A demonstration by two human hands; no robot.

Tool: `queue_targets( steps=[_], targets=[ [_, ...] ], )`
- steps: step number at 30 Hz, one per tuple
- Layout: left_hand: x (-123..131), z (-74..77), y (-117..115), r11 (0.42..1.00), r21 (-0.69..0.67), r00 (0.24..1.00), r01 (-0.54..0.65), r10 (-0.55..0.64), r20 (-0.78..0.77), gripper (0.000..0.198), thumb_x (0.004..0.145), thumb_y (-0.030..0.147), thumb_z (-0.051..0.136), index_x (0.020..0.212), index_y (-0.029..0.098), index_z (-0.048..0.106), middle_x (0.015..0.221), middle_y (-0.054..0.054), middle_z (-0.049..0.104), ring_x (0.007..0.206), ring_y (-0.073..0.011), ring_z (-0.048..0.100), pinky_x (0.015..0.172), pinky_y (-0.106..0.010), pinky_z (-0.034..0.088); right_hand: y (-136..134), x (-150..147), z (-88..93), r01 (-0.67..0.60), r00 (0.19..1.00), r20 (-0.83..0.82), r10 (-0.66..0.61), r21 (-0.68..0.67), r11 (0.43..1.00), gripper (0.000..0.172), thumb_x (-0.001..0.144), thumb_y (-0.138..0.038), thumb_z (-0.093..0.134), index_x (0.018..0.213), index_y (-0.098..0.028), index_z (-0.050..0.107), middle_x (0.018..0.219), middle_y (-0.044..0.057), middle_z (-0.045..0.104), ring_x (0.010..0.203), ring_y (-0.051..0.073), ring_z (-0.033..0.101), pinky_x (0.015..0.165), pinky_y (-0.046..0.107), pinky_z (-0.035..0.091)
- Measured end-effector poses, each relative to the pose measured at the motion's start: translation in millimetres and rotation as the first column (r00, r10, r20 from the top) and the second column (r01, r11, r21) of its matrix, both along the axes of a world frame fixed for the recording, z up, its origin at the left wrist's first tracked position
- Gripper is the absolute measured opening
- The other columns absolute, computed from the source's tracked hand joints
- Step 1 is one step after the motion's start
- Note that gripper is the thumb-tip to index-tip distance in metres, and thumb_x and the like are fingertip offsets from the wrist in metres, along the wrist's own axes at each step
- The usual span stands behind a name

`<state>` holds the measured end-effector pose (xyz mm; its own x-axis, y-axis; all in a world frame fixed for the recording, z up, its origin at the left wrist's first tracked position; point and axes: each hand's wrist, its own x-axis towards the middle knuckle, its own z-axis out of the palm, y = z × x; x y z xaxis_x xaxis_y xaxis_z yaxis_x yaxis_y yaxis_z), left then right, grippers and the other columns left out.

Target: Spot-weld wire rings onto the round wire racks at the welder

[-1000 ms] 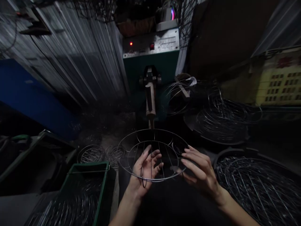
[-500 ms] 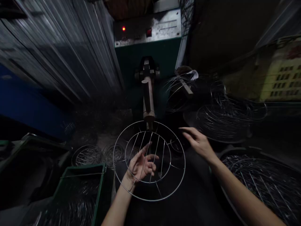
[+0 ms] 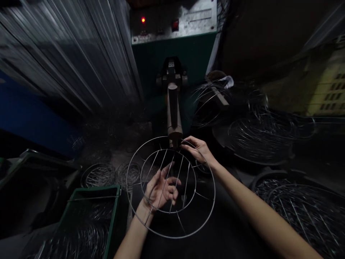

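Observation:
A round wire rack (image 3: pixel 178 237), two rings joined by short spokes with parallel bars across the inner one, is held up under the machine's pale welding arm (image 3: pixel 175 126). Its far rim meets the arm's tip. My left hand (image 3: pixel 161 189) lies palm up beneath the bars, fingers apart and loosely bent; whether it bears the rack's weight I cannot tell. Thumb and fingers of my right hand (image 3: pixel 198 148) are pinched together at the far right rim, close beside the arm's tip. What sits between those fingertips is too small to make out.
The green machine (image 3: pixel 151 54) carries a panel with a lit red lamp (image 3: pixel 143 20). A green crate (image 3: pixel 115 212) of wire parts stands at left. Wire pieces fill a dark tub (image 3: pixel 258 176) at right, and loose wire rings (image 3: pixel 250 140) lie behind it.
My right hand has come left, from beyond the rack to its far rim by the arm's tip. The rack looks slightly larger and lower at its near side. The left hand has barely moved.

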<state>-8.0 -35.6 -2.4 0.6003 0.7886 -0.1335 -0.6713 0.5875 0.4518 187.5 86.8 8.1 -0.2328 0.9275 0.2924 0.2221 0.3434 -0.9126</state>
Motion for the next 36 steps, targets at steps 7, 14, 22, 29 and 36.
queue_targets(
  steps=[7,14,22,29,36],
  targets=[
    [-4.1,12.3,-4.1,1.000,-0.007,1.000,0.000,-0.001,-0.018,0.056,0.091,0.050,0.026,0.142,0.027,0.019,0.097,-0.014,0.064,0.064,-0.0208,0.066,0.049,-0.031,0.052,-3.9,-4.2,7.3,-0.008,1.000,0.002,0.008,0.007,1.000,0.018,0.076,-0.037,0.061,0.082,-0.020,0.063,0.080,0.001,0.065,0.076,0.017,0.061,0.071,0.028,0.047],
    [-8.3,25.7,-1.5,1.000,0.005,1.000,-0.006,0.006,-0.021,0.056,0.091,0.052,0.022,0.141,0.026,0.019,0.095,-0.014,0.063,0.063,-0.0208,0.066,0.048,-0.031,0.052,1.8,-11.7,16.6,-0.017,0.999,-0.038,0.016,-0.010,1.000,0.020,0.074,-0.038,0.063,0.081,-0.019,0.063,0.079,0.001,0.066,0.074,0.016,0.061,0.071,0.028,0.047],
    [-10.4,22.8,8.7,1.000,0.000,1.000,-0.010,0.010,-0.008,0.059,0.090,0.052,0.026,0.142,0.025,0.018,0.096,-0.015,0.064,0.063,-0.0216,0.065,0.048,-0.031,0.051,7.9,-13.0,17.8,-0.021,0.999,-0.041,0.019,-0.035,0.999,0.020,0.073,-0.038,0.064,0.079,-0.019,0.062,0.075,0.000,0.064,0.071,0.015,0.059,0.065,0.026,0.046],
    [-11.3,26.7,8.2,1.000,-0.001,1.000,0.000,0.000,-0.026,0.057,0.091,0.049,0.026,0.142,0.025,0.018,0.095,-0.015,0.063,0.063,-0.0207,0.064,0.047,-0.030,0.051,16.7,-19.3,9.7,-0.029,0.997,-0.069,0.026,-0.045,0.999,0.021,0.072,-0.038,0.064,0.079,-0.018,0.061,0.075,-0.001,0.063,0.071,0.015,0.059,0.068,0.027,0.047],
    [-9.2,29.2,7.5,0.999,0.040,0.996,0.003,0.001,-0.092,0.058,0.090,0.044,0.034,0.142,0.027,0.017,0.096,-0.013,0.063,0.067,-0.0202,0.064,0.051,-0.031,0.052,-32.1,25.5,22.5,0.080,0.997,0.022,-0.078,-0.090,0.993,0.035,0.081,-0.042,0.054,0.108,-0.020,0.060,0.096,0.006,0.067,0.078,0.017,0.064,0.076,0.033,0.051]
  ],
)
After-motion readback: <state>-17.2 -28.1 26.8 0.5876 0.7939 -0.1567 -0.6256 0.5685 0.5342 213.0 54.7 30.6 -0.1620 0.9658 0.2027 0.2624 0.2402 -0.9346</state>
